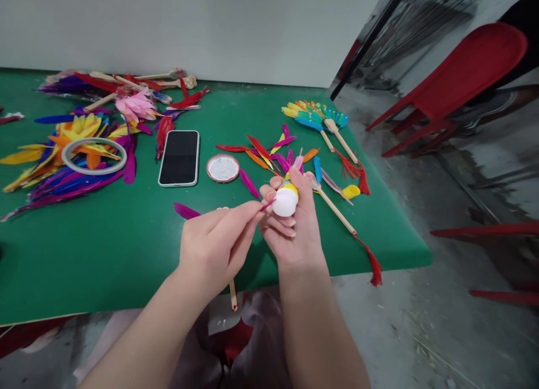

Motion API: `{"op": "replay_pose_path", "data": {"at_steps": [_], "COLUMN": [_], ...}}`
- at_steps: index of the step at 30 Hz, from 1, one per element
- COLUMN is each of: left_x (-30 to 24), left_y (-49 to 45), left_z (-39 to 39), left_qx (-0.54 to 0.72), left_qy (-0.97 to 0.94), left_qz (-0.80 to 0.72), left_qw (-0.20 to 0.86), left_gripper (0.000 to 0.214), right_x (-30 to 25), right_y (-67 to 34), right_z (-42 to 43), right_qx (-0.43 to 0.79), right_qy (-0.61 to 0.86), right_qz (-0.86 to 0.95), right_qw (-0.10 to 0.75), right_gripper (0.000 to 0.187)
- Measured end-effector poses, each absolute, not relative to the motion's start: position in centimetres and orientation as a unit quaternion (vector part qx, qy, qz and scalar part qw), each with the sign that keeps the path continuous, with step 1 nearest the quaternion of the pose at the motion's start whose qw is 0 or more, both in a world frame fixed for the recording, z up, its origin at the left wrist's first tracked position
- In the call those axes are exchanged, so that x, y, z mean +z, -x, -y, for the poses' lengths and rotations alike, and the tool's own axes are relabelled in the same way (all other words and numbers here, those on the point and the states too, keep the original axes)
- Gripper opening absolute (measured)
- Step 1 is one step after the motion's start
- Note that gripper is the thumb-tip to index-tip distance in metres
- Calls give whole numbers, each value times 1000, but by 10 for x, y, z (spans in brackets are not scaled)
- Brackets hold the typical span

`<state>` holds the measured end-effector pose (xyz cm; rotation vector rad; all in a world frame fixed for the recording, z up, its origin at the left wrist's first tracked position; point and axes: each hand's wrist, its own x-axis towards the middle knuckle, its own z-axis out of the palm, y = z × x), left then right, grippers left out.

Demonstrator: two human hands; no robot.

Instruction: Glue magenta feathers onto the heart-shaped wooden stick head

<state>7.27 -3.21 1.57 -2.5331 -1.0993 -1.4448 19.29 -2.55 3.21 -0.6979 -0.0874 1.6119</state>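
Your left grip (217,240) pinches a feather (268,204); your right grip (295,229) clasps a bottle (285,202).
Just past them, loose feathers (250,184), a dish (223,168) and a phone (179,158) crowd the surface (138,232).

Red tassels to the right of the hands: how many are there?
3. One tassel and a second tassel lie at the lower ends of the feather fans; the third tassel is at the near edge of the table. Others may be hidden.

The bottle (285,201) looks smooth plastic, the stick (337,211) matt wood.
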Motion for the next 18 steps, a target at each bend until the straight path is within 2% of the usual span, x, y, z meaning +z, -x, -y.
{"op": "replay_pose_path", "data": {"at_steps": [11, 18], "left_x": [15, 16], "left_y": [-74, -74], "left_z": [33, 34], "left_qx": [-470, -472], "left_qy": [808, 806], "left_qz": [354, 356], "left_qw": [15, 15], "left_gripper": [15, 16], "right_x": [33, 31], "right_y": [-192, -193], "right_z": [27, 26], "right_qx": [708, 712], "right_qy": [302, 301], "right_qz": [34, 40], "right_qw": [638, 633], "right_gripper": [39, 34]}}
